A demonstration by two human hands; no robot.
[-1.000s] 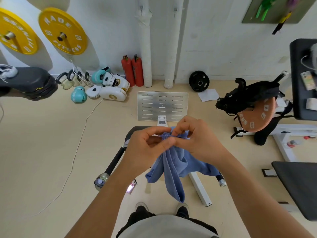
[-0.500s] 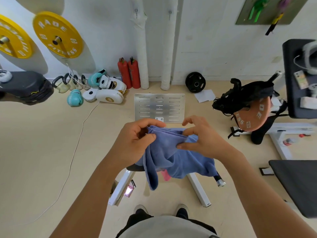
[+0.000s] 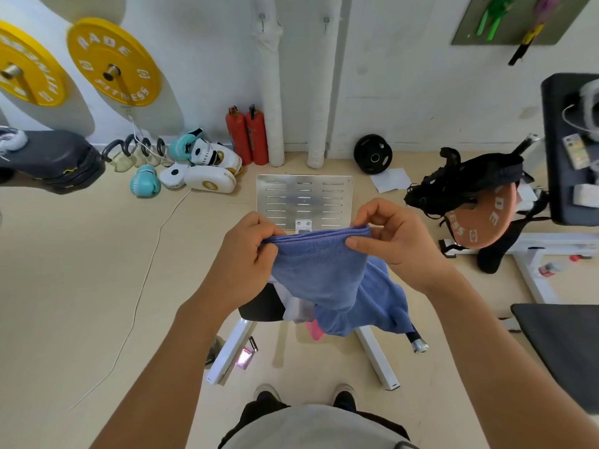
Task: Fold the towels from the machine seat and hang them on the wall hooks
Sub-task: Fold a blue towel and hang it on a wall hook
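Now that the hands have pulled apart, the blue towel is stretched flat along its top edge; a second ago both hands were bunched together at one point with the cloth hanging as a twisted tail. Left hand pinches the left end of the top edge, fingers curled over it. Right hand pinches the right end between thumb and fingertips. The towel is held in the air above the machine seat, lower part draped and still crumpled, a second layer hanging behind on the right.

My read: edge found and squared, so the fold is only starting. No fold is finished, nothing hung.

More cloth on the seat underneath: something white and something pink, probably the remaining towels, mostly hidden by the blue one.

Wall hooks: two small ones high on the wall straight ahead, each at the top of a white wrapped pipe. Both look bare.

Between the person and that wall:
- the seat's white frame legs splayed on the floor
- a slotted metal footplate just beyond the hands
- two red extinguishers at the base of the left pipe
- boxing gloves and pads left of those
- a small black weight plate leaning on the wall to the right

Trip risk at the legs and footplate, and the hooks sit high, so reach could be awkward.
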